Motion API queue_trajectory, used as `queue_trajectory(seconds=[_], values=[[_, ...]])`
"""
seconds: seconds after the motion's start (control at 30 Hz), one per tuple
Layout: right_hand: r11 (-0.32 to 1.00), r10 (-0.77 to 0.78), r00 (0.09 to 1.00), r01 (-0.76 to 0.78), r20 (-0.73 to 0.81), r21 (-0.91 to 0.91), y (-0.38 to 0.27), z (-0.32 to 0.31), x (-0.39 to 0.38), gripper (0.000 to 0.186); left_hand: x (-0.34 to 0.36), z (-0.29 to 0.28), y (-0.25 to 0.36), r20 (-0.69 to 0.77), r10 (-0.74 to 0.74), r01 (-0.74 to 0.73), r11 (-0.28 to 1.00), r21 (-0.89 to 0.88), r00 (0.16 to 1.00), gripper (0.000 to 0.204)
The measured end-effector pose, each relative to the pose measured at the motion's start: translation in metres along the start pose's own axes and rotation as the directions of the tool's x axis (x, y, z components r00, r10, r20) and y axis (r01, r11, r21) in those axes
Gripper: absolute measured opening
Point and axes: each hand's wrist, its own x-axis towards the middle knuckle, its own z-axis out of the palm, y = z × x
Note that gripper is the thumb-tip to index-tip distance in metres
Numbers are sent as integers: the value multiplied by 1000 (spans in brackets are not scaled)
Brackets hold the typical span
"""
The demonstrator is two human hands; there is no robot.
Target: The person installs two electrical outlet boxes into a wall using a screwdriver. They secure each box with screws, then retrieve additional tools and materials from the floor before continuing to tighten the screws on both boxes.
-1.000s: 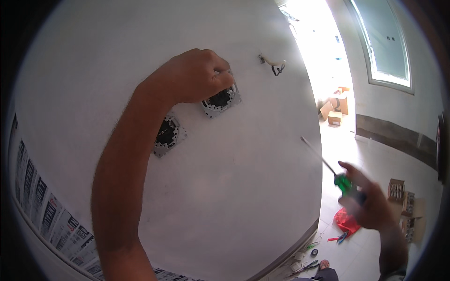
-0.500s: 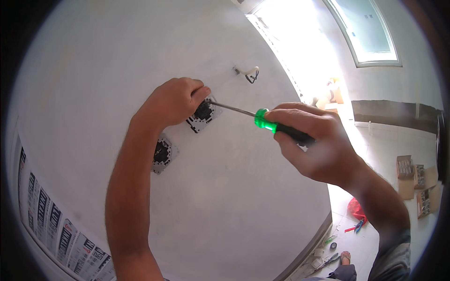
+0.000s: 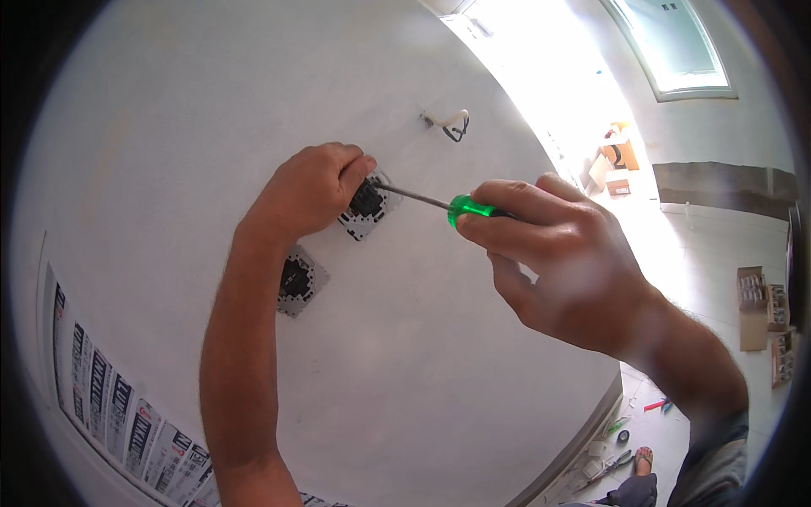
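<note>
My left hand (image 3: 306,188) is closed at the upper left of an electrical wall fitting (image 3: 368,204), a grey metal frame with a black middle. Its thumb and fingertips press on the frame's edge and partly cover it. In my right hand (image 3: 574,262) is a screwdriver (image 3: 467,209) with a green and black handle. Its metal shaft runs left, and the tip meets the fitting beside my left thumb. A second, similar fitting (image 3: 300,283) sits on the wall lower left, partly behind my left forearm.
White and black wires (image 3: 456,128) stick out of the white wall (image 3: 422,338) above the fittings. Printed sheeting (image 3: 127,422) lines the lower left. At the right are open cardboard boxes (image 3: 752,308) on the floor, with pliers (image 3: 621,460) and a tape roll (image 3: 623,437) lower down.
My right fingers have shifted round the handle, now stretched further along it and covering its black part. The screwdriver tip and my left hand stay at the fitting. The view has shifted slightly.
</note>
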Motion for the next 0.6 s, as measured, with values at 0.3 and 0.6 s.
queue_trajectory(seconds=[0.3,0.6], values=[[972,209,952,-179,222,-150,-7,-19,37,5,-2,-1,2,18,-5,5,1000,5,1000,37],[909,163,901,20,401,-415,-19,-32,54,5,-1,4,3,-39,13,-12,999,39,999,40]])
